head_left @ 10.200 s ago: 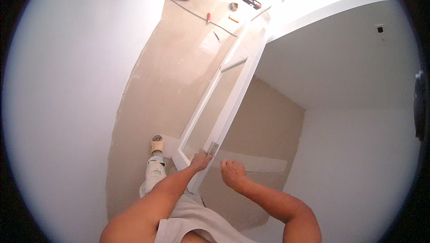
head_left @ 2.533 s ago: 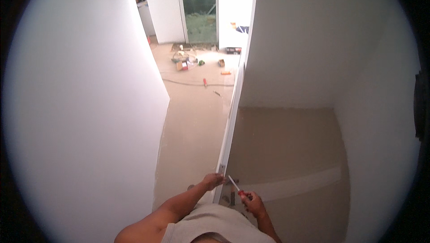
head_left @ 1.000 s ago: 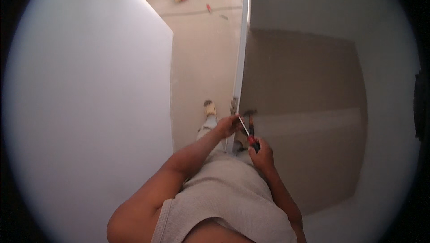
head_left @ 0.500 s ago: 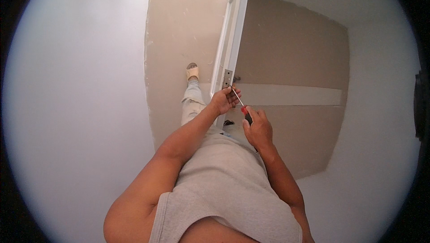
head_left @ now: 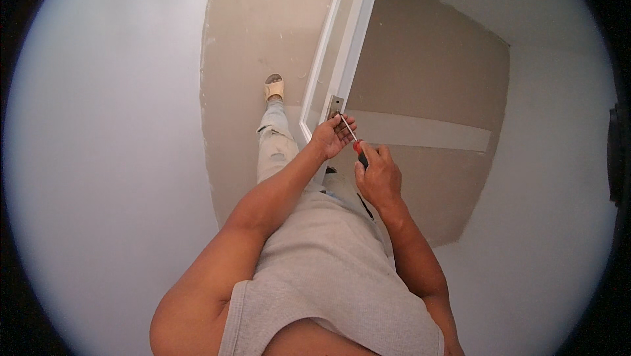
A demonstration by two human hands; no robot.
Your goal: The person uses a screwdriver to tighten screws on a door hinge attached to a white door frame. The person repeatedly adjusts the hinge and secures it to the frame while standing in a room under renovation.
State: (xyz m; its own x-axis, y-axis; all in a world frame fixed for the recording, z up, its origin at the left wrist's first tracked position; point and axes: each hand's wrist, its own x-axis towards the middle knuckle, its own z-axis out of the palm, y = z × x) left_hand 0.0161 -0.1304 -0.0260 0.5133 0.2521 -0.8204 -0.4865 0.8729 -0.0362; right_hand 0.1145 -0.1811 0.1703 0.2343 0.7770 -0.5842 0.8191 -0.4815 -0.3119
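My right hand (head_left: 378,173) is wrapped around the red and black handle of a screwdriver (head_left: 359,150). Its thin metal shaft slants up and left to a metal plate (head_left: 336,103) with holes, set in the edge of a white door (head_left: 358,41). Beside the plate, my left hand (head_left: 332,138) has its thumb and forefinger drawn together at the screwdriver's tip. Its other fingers curl loosely behind the shaft. Whatever is between the fingertips is too small to make out; it may be a screw or only the tip.
Pale walls stand on my left (head_left: 112,159) and right (head_left: 552,159). Beneath me lies a dusty brown floor (head_left: 427,60) crossed by a lighter strip (head_left: 420,131). One foot in a tan sandal (head_left: 274,88) is left of the door. A dark object (head_left: 616,155) shows at the right rim.
The view has shifted slightly, and the door appears more tilted to the right. Both hands and the screwdriver keep nearly the same position at the plate.
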